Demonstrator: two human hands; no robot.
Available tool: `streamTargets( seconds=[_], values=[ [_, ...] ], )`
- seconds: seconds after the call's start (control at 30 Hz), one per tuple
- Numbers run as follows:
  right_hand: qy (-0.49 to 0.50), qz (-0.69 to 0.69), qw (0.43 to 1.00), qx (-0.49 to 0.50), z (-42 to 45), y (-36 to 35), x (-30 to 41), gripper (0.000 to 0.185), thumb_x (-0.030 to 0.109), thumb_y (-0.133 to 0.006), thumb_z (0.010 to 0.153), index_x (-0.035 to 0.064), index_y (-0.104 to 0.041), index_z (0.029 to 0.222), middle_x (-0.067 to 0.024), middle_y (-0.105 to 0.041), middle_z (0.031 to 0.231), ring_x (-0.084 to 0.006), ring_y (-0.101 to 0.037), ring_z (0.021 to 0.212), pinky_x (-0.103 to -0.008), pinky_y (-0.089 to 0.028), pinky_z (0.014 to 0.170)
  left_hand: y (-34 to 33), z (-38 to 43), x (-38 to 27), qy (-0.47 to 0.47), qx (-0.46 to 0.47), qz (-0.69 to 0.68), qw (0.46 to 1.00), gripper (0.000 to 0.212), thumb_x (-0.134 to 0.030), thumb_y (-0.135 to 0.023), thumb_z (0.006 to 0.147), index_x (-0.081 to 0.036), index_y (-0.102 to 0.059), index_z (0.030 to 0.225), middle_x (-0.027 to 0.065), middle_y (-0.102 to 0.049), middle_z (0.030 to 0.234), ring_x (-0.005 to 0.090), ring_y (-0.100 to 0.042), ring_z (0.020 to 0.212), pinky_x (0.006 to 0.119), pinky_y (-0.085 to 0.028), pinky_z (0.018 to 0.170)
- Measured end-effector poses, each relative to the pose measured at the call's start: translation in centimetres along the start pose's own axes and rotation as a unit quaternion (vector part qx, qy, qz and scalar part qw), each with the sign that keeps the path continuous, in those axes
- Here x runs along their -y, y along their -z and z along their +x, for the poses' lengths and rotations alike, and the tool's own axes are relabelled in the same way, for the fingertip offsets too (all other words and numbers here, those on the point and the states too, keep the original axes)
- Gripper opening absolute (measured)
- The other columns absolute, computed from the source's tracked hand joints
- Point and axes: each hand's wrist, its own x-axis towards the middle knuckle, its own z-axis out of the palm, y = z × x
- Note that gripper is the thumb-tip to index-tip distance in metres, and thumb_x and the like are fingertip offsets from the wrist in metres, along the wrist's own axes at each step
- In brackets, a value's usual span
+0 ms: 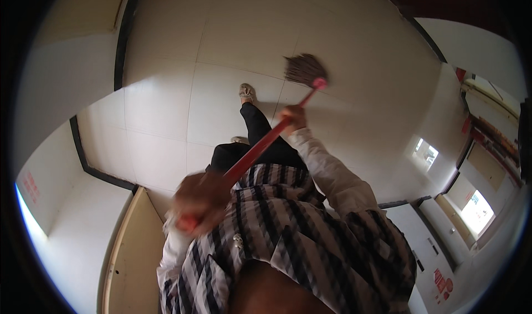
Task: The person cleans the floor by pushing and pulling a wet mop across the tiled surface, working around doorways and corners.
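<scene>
A broom with a red handle [258, 151] runs slantwise across the front of my body. Near the top end of the handle, my left hand [201, 202] is wrapped around it, blurred, close to my chest. Lower down the same handle, my right hand [294, 116] grips it with the arm stretched forward. Beyond that hand, a pink collar [319, 83] joins the handle to dark brown bristles [305, 69]. The bristles are fanned out to the left, over the pale tiled floor [232, 35]; whether they press on it I cannot tell.
One shoe [246, 91] is forward on the tiles, left of the broom head. A wooden door [135, 251] stands at the lower left beside a white wall [79, 214]. Dark skirting [110, 180] edges the floor. White cabinet fronts [419, 235] are at the lower right.
</scene>
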Motion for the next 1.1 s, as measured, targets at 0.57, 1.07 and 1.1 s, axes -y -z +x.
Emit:
streamTargets(
  seconds=[0.57, 1.07, 1.1],
  values=[
    [-0.031, -0.143, 0.986, -0.083, 9.1, 15.2, 2.2, 0.029, 0.024, -0.061, 0.074, 0.0065, -0.044, 0.057, -0.0115, -0.042, 0.053, -0.0306, -0.044, 0.049, -0.039, -0.035, 0.047, 2.0, 13.3, -0.9, -0.027, -0.131, -0.047, 0.99, 0.01, -0.013, -0.053, 0.081, -0.007, -0.046, 0.079, 0.0104, -0.054, 0.071, 0.0236, -0.055, 0.073, 0.039, -0.047, 0.067],
    [0.192, 0.114, 0.918, 0.329, 35.4, -0.6, 14.1, 0.01, 0.015, -0.063, 0.059, 0.0104, -0.056, 0.065, -0.0086, -0.059, 0.068, -0.0298, -0.057, 0.07, -0.0397, -0.045, 0.067, 0.6, 16.2, -11.7, -0.249, -0.307, 0.444, 0.804, 0.025, -0.025, -0.058, 0.075, -0.008, -0.051, 0.058, 0.0022, -0.051, 0.049, 0.0137, -0.048, 0.041, 0.025, -0.041, 0.044],
    [0.269, 0.134, 0.909, 0.287, 37.2, -3.4, 11.5, 0.013, 0.012, -0.064, 0.056, 0.0105, -0.055, 0.064, -0.0081, -0.058, 0.067, -0.0298, -0.057, 0.071, -0.04, -0.045, 0.066, 0.0, 17.7, -11.0, -0.164, -0.284, 0.505, 0.798, 0.025, -0.025, -0.058, 0.074, -0.008, -0.052, 0.057, 0.0022, -0.051, 0.048, 0.0137, -0.048, 0.04, 0.025, -0.042, 0.044]
  ],
)
